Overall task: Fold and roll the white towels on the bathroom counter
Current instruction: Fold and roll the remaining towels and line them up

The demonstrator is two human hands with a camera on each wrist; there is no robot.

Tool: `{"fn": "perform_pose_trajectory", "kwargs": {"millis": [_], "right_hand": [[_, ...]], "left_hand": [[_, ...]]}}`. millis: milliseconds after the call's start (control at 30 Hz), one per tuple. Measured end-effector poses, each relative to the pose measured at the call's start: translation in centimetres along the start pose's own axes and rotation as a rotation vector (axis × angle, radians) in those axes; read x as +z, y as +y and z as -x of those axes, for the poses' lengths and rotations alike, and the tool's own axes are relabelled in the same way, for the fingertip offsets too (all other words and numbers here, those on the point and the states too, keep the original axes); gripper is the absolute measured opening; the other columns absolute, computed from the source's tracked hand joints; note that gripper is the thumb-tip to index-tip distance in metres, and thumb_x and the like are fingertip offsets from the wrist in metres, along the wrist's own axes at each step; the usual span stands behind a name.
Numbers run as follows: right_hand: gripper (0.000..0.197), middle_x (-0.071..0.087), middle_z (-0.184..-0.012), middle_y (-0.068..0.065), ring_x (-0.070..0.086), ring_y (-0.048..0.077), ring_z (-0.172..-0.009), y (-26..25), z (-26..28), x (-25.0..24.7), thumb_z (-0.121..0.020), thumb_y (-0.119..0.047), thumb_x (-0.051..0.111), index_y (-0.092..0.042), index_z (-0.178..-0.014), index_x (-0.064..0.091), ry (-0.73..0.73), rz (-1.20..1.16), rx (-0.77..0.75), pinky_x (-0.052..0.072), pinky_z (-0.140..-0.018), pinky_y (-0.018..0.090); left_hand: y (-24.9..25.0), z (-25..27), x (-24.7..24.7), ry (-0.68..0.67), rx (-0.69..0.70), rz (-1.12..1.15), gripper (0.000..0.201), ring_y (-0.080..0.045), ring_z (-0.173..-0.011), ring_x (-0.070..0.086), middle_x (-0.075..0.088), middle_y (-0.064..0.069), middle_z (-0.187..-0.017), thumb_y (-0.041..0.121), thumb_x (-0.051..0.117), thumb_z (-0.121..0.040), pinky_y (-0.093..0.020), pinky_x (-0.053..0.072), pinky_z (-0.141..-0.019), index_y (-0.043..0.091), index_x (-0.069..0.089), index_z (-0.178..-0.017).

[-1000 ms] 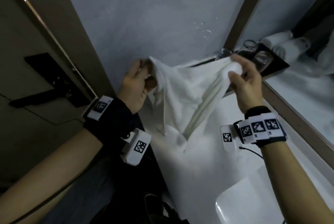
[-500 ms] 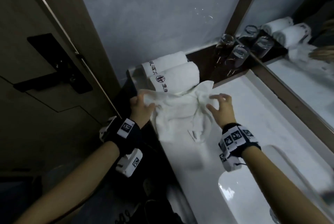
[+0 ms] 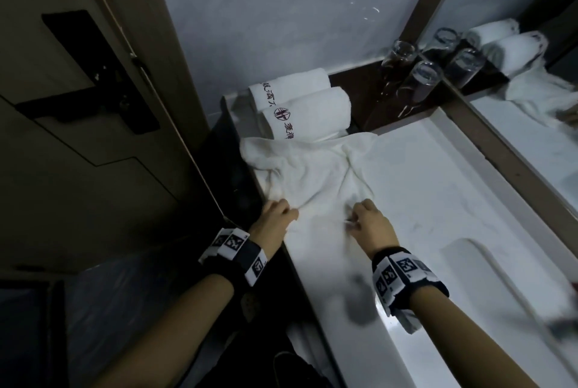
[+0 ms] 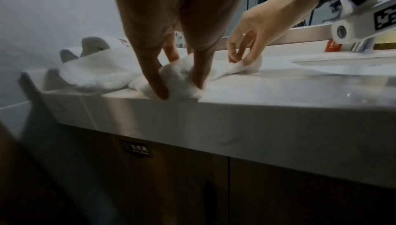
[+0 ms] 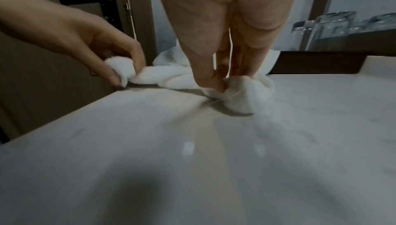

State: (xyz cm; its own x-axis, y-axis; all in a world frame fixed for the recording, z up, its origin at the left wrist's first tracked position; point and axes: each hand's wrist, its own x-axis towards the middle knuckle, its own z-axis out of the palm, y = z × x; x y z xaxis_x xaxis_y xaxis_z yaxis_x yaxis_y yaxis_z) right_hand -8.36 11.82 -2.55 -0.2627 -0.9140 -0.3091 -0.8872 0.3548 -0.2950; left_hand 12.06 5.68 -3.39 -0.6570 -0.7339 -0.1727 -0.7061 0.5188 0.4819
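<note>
A rumpled white towel [image 3: 316, 168] lies spread on the white counter [image 3: 438, 200], its far edge against two rolled towels [image 3: 309, 112] with dark printed logos. My left hand [image 3: 275, 215] pinches the towel's near left corner [image 4: 177, 79] at the counter's front edge. My right hand [image 3: 369, 222] pinches the near right corner [image 5: 237, 93] between thumb and fingers. In the right wrist view the left hand [image 5: 120, 69] grips a bunched bit of towel [image 5: 120, 66].
Upturned drinking glasses [image 3: 416, 75] stand on a dark tray at the back, beside the mirror [image 3: 531, 143]. A sink basin [image 3: 488, 293] lies to the right. A door with a black handle [image 3: 78, 75] is on the left, close to the counter's edge.
The towel, held up in the air a second ago, has come down flat onto the counter. Both hands moved toward me to its near corners.
</note>
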Motion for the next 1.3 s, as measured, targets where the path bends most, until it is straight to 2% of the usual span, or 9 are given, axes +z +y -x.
{"fn": "perform_pose_trajectory", "kwargs": {"millis": [100,200,333,433,533,667,933,1200,1300], "right_hand": [[0.012,0.053,-0.103,0.013,0.055,0.031,-0.089,2.0,1.1,-1.4,-0.084,-0.015,0.058,-0.011,-0.085,0.046,0.090,0.005,0.073,0.037,-0.064,0.032],[0.021,0.057,-0.078,0.011,0.048,0.029,-0.068,4.0,1.7,-3.1,-0.084,-0.016,0.059,-0.015,-0.081,0.038,0.221,-0.087,0.186,0.033,-0.057,0.031],[0.012,0.051,-0.063,0.002,0.049,0.028,-0.064,5.1,2.6,-4.6,-0.081,-0.014,0.058,-0.019,-0.078,0.047,0.286,-0.284,0.156,0.033,-0.052,0.031],[0.006,0.053,-0.073,0.001,0.055,0.025,-0.076,5.7,3.2,-5.2,-0.077,-0.018,0.064,-0.024,-0.077,0.063,0.095,-0.187,0.066,0.036,-0.064,0.028],[0.013,0.057,-0.073,-0.003,0.054,0.016,-0.071,6.8,3.7,-6.0,-0.075,-0.026,0.065,-0.034,-0.067,0.058,-0.166,-0.093,0.137,0.036,-0.061,0.025],[0.027,0.050,-0.062,-0.002,0.048,0.015,-0.062,8.7,4.3,-6.7,-0.081,-0.020,0.063,-0.019,-0.055,0.055,-0.280,-0.222,0.118,0.034,-0.059,0.025],[0.025,0.037,-0.061,0.003,0.036,0.013,-0.061,9.5,3.8,-7.8,-0.082,-0.010,0.060,-0.001,-0.060,0.052,-0.111,-0.768,0.038,0.024,-0.057,0.026],[0.007,0.057,-0.074,-0.002,0.053,0.016,-0.063,7.6,-3.0,-8.6,-0.082,-0.013,0.069,-0.016,-0.087,0.066,0.223,-0.697,0.048,0.040,-0.053,0.009],[0.014,0.059,-0.080,0.007,0.053,0.021,-0.072,7.0,-6.3,-7.9,-0.079,-0.017,0.072,-0.010,-0.089,0.064,0.291,-0.620,0.139,0.040,-0.065,0.024]], "left_hand": [[-0.1,1.0,-1.7,0.217,-0.109,0.365,0.027,-0.030,-0.108,0.048,0.052,-0.023,-0.115,-0.001,0.055,-0.087,-0.022,0.034,-0.091,-0.007,0.054,-0.113],[-0.3,2.6,-3.3,0.408,-0.231,0.604,0.011,-0.017,-0.077,0.050,0.053,-0.013,-0.084,0.001,0.065,-0.081,-0.009,0.036,-0.069,0.003,0.059,-0.090],[-0.7,4.6,-4.1,0.249,-0.226,0.525,0.013,-0.009,-0.066,0.047,0.048,-0.002,-0.074,0.004,0.069,-0.077,-0.004,0.037,-0.063,0.002,0.057,-0.079],[-1.3,5.8,-3.8,0.124,-0.133,0.361,0.014,-0.014,-0.071,0.049,0.051,-0.002,-0.073,0.008,0.071,-0.076,-0.021,0.038,-0.068,0.002,0.058,-0.076],[-2.1,6.9,-3.6,0.043,-0.244,0.456,0.016,-0.006,-0.063,0.048,0.050,0.002,-0.066,0.015,0.073,-0.074,-0.009,0.036,-0.056,0.008,0.059,-0.074],[-1.9,7.5,-3.8,-0.067,-0.238,0.593,0.015,-0.007,-0.062,0.050,0.056,-0.005,-0.067,0.017,0.075,-0.074,-0.008,0.039,-0.056,0.020,0.061,-0.070],[-1.4,6.6,-6.9,0.077,-0.198,0.892,0.019,0.000,-0.064,0.058,0.064,0.011,-0.063,0.006,0.073,-0.074,-0.010,0.046,-0.062,0.023,0.069,-0.068],[-3.8,1.4,-7.4,0.324,-0.304,0.734,0.006,-0.013,-0.080,0.057,0.065,-0.010,-0.084,0.005,0.062,-0.085,-0.025,0.045,-0.077,0.008,0.067,-0.087],[-5.0,-1.0,-6.9,0.353,-0.365,0.681,0.005,-0.018,-0.079,0.057,0.065,-0.013,-0.085,0.007,0.061,-0.085,-0.019,0.046,-0.071,0.005,0.065,-0.088]]}}
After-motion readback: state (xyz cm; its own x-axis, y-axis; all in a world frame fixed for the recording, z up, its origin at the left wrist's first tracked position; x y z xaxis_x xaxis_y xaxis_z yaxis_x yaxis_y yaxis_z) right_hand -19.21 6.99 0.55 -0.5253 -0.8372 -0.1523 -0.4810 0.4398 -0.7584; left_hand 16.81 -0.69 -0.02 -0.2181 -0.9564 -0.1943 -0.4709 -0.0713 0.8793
